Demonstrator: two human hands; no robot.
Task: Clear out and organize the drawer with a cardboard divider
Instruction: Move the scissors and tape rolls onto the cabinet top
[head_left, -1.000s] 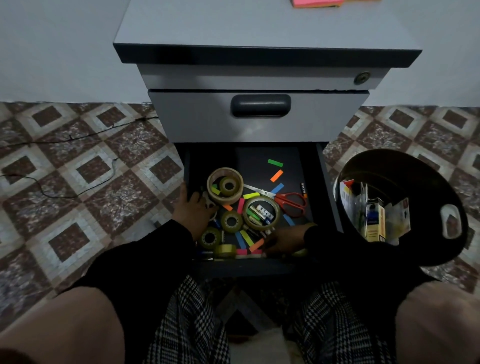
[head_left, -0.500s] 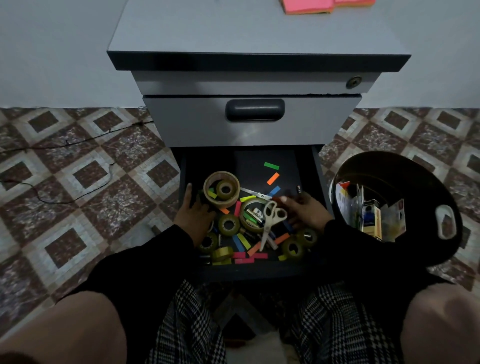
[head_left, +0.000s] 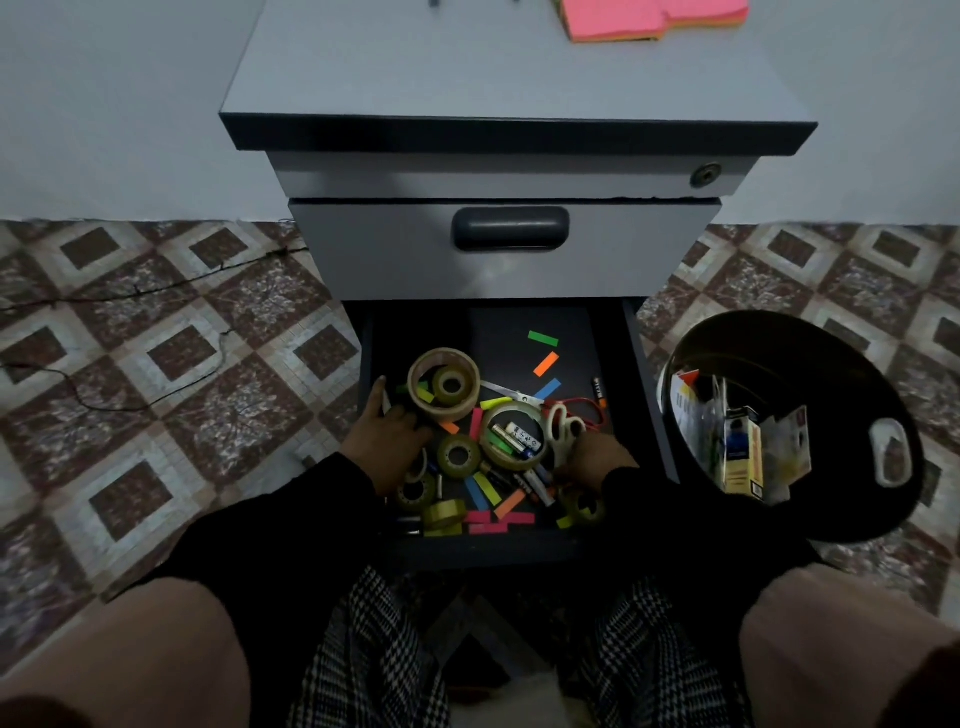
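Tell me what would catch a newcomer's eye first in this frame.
The open bottom drawer at centre, littered with tape rolls, batteries and bright paper strips. Both hands are in it: the left hand beside the biggest roll, the right hand at the white-handled scissors. To the right stands a black bin holding packaging, and pink sticky notes lie on the cabinet top.

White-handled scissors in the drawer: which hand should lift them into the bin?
Right. The right hand already touches the white-handled scissors, and the black bin sits on that side. The left hand rests by the big tape roll on the drawer's far side.
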